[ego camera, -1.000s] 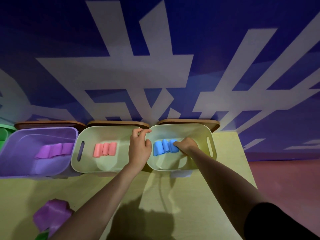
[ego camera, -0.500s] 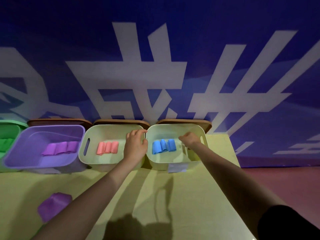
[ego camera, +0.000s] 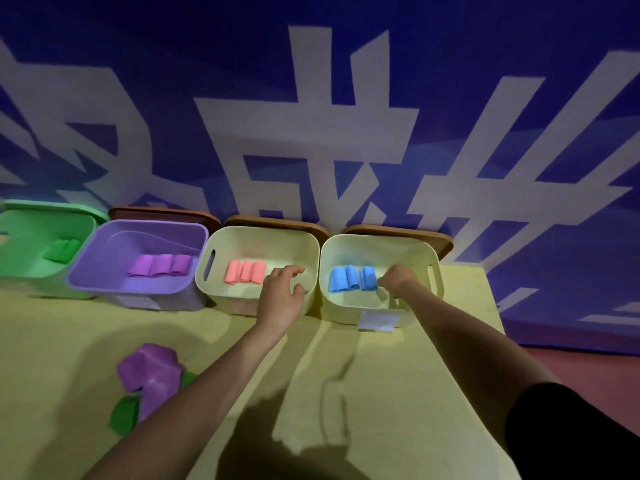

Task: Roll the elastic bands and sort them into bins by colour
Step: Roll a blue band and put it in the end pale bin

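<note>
Four bins stand in a row at the back of the yellow table. The green bin (ego camera: 24,268) holds green rolls (ego camera: 64,250). The purple bin (ego camera: 138,292) holds purple rolls (ego camera: 161,265). One cream bin (ego camera: 256,233) holds pink rolls (ego camera: 245,272), the other cream bin (ego camera: 381,244) holds blue rolls (ego camera: 351,278). My left hand (ego camera: 281,296) hovers over the pink bin's right front corner, fingers loosely curled and holding nothing. My right hand (ego camera: 398,280) is inside the blue bin just right of the blue rolls, fingers curled downward with nothing in them.
An unrolled purple band (ego camera: 152,375) lies crumpled on the table (ego camera: 398,393) at front left, with a green band (ego camera: 123,415) partly under it. Brown lids (ego camera: 398,233) lean behind the bins against a blue and white wall. The table's right edge drops to a reddish floor.
My left hand has let go of the rim between the two cream bins and drawn back. My right hand has come off the blue rolls and moved slightly right.
</note>
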Demonstrator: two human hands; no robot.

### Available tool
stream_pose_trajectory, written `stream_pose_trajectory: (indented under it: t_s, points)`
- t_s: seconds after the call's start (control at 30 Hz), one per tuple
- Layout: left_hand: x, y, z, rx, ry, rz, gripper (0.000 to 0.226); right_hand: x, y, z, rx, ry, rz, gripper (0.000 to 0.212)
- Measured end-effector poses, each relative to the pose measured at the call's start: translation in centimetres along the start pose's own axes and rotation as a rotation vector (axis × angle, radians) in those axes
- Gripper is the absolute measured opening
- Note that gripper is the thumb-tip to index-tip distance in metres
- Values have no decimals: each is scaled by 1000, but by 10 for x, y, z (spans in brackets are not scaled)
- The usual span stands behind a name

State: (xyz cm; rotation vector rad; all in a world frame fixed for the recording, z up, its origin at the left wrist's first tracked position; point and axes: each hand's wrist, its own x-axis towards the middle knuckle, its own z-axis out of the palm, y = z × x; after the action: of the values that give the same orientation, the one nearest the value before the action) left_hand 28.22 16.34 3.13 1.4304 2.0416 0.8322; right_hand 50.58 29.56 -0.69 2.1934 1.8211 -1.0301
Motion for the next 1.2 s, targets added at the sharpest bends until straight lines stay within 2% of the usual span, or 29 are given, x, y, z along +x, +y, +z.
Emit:
stream_pose_trajectory:
  t_s: [0.17, 0.3, 0.43, 0.53, 0.6, 0.67, 0.77, 0.97, 1.13, 1.2]
  points:
    - [4, -10, -1, -46, 28, 10, 32, 11, -6, 12, -31, 16, 10, 18]
    - [13, -12, -1, -41, 51, 31, 31, 27, -5, 18, 46, 25, 57, 28]
    - [25, 7, 7, -11, 109, 176, 31, 41, -9, 23, 113, 17, 93, 23]
    - [39, 28, 20, -25, 64, 228, 31, 44, -20, 27, 129, -64, 77, 33]
    - [49, 36, 31, -19, 26, 229, 30, 46, -22, 30, 128, -72, 67, 32]
    - [60, 41, 46, 9, -82, 217, 27, 48, -21, 31, 141, -53, 55, 27]
    - [75, 48, 71, 156, -280, 169, 27, 51, -19, 33, 201, -45, 41, 27]
    - [100, 59, 110, 295, -519, -116, 31, 58, -17, 44, 256, -26, 52, 31]
    - [115, 34, 131, 62, -442, -330, 24, 64, -13, 39, 292, -76, 20, 26]
    - [120, 27, 138, 4, -396, -374, 20, 65, -12, 38, 340, -95, -12, 31]
